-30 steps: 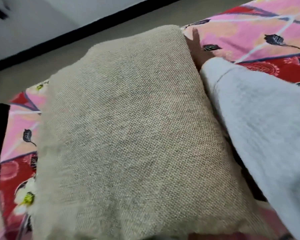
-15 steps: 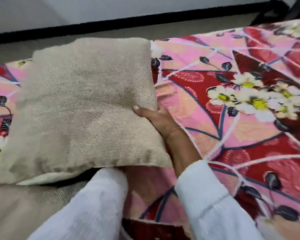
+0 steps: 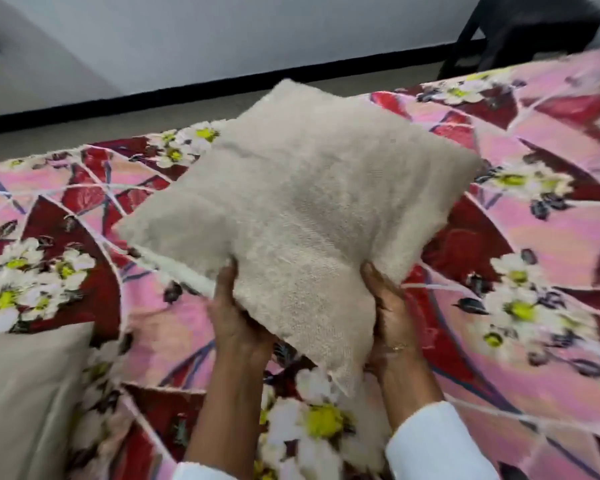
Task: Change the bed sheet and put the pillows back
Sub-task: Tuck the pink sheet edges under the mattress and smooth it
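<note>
Floral bed sheet (image 3: 520, 237) lies spread beneath me. My left hand (image 3: 238, 317) and right hand (image 3: 390, 313) both grasp the near corner of 1 beige pillow (image 3: 302, 209), lifted over the bed's middle. Another pillow (image 3: 25, 400) rests near left. Such a corner-only hold might let it sag and drop crooked.

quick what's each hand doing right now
Left hand: grips the near corner of the beige square woven cushion.
Right hand: grips the same cushion on its other side.
</note>
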